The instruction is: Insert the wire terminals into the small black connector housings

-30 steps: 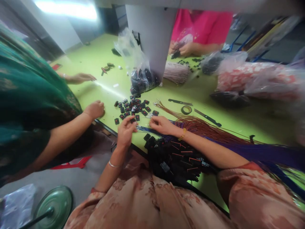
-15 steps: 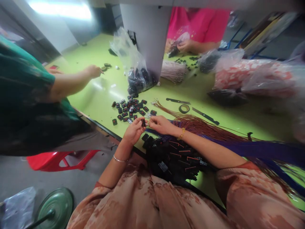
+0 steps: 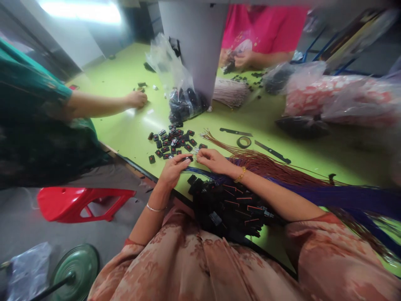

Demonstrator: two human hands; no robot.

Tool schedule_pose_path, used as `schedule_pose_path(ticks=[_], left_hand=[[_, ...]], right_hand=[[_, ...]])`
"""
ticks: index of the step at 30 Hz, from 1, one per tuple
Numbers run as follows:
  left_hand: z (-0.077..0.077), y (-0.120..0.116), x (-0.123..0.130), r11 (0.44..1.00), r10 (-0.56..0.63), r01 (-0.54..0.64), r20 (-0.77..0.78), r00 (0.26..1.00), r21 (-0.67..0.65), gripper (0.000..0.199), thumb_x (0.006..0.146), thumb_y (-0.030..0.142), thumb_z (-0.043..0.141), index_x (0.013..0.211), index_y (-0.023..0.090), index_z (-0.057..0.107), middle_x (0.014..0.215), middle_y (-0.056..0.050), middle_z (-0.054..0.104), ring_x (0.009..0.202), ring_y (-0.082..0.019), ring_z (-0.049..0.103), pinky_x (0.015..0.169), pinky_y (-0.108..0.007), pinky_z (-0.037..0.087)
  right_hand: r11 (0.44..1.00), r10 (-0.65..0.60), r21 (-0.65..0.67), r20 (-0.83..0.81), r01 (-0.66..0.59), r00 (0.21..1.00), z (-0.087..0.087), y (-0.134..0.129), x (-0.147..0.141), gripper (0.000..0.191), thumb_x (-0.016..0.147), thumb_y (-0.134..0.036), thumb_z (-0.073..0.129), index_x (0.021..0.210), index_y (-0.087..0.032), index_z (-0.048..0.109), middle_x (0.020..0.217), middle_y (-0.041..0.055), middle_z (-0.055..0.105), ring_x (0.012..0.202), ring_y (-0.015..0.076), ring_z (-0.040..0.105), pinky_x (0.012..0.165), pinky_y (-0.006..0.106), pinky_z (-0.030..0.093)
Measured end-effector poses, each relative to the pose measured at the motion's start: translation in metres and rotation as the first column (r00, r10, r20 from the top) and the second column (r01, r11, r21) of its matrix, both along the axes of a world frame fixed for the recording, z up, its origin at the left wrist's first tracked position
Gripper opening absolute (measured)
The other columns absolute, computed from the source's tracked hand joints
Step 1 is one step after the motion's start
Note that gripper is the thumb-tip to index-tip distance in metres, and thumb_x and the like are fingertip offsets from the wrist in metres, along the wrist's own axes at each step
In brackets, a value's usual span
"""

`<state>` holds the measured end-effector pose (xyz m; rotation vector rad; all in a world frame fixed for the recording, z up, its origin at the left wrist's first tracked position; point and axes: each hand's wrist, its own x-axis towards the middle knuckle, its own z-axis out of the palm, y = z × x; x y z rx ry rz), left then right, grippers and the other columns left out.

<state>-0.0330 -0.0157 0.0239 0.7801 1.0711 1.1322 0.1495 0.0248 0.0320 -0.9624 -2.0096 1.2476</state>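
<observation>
My left hand (image 3: 173, 169) holds a small black connector (image 3: 188, 159) between thumb and fingers. Close on its right, my right hand (image 3: 212, 160) is pinched at the metal wire tips (image 3: 195, 150); what exactly it grips is too small to tell. Just beyond both hands lies a loose pile of black connectors with red parts (image 3: 174, 140). Brown wires (image 3: 250, 156) fan out to the right, with blue wires (image 3: 300, 194) beside them. Below my right forearm is a heap of black connectors and leads (image 3: 228, 205).
Two dark blades (image 3: 272, 151) and a tape roll (image 3: 243, 142) lie beyond the wires. A bag of black parts (image 3: 184, 104) stands by a grey pillar (image 3: 199, 46). At left, a co-worker's hand (image 3: 137, 99) rests near the table; another person (image 3: 263, 33) works opposite.
The connector in my left hand has tilted flatter, and my right hand has shifted slightly away from it. The co-worker's hand at left has moved right and down.
</observation>
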Motion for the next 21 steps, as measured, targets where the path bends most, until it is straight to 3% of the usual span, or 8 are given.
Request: schedule_pose_path(ticks=[7, 11, 14, 21], left_hand=[[0.0007, 0.0029, 0.0062, 0.999, -0.024, 0.026, 0.07, 0.997, -0.025, 0.045, 0.069, 0.035, 0.076, 0.11, 0.02, 0.066, 0.08, -0.002, 0.064, 0.073, -0.011, 0.061, 0.066, -0.023, 0.051], [-0.0016, 0.0044, 0.0052, 1.0, 0.011, -0.011, 0.037, 0.999, 0.008, 0.038, 0.061, 0.026, 0.082, 0.095, 0.018, 0.066, 0.069, 0.003, 0.059, 0.057, -0.005, 0.052, 0.055, -0.017, 0.045], [-0.0038, 0.0063, 0.006, 1.0, 0.013, -0.011, 0.09, 0.996, -0.025, 0.03, 0.062, 0.027, 0.081, 0.082, 0.015, 0.064, 0.067, 0.002, 0.058, 0.057, -0.005, 0.052, 0.053, -0.016, 0.043], [-0.0074, 0.0077, 0.0084, 0.992, -0.032, 0.05, 0.146, 0.989, -0.118, 0.032, 0.067, 0.034, 0.078, 0.09, 0.017, 0.065, 0.07, 0.002, 0.057, 0.06, -0.007, 0.054, 0.056, -0.02, 0.049]], right_hand=[[1.0, 0.012, 0.009, -0.012, -0.012, 1.0, 0.0009, -0.0023, 0.001, 0.019, 0.079, -0.029, 0.049, 0.064, -0.019, 0.043, 0.059, -0.0056, 0.038, 0.058, 0.0091, 0.033, 0.056, 0.023, 0.027], [0.999, -0.044, 0.005, -0.006, 0.044, 0.999, 0.0011, -0.0034, 0.001, 0.016, 0.078, -0.027, 0.047, 0.065, -0.018, 0.045, 0.058, -0.0053, 0.041, 0.056, 0.0089, 0.034, 0.055, 0.023, 0.028], [0.999, -0.047, 0.022, 0.031, 0.046, 0.998, -0.0005, -0.0034, -0.0003, 0.015, 0.075, -0.026, 0.047, 0.062, -0.018, 0.046, 0.058, -0.0046, 0.043, 0.056, 0.0087, 0.036, 0.055, 0.023, 0.028], [0.997, -0.043, 0.067, 0.107, 0.036, 0.993, -0.0009, -0.0036, -0.0017, 0.018, 0.075, -0.027, 0.045, 0.058, -0.018, 0.042, 0.055, -0.0047, 0.041, 0.054, 0.0081, 0.034, 0.055, 0.023, 0.026]])
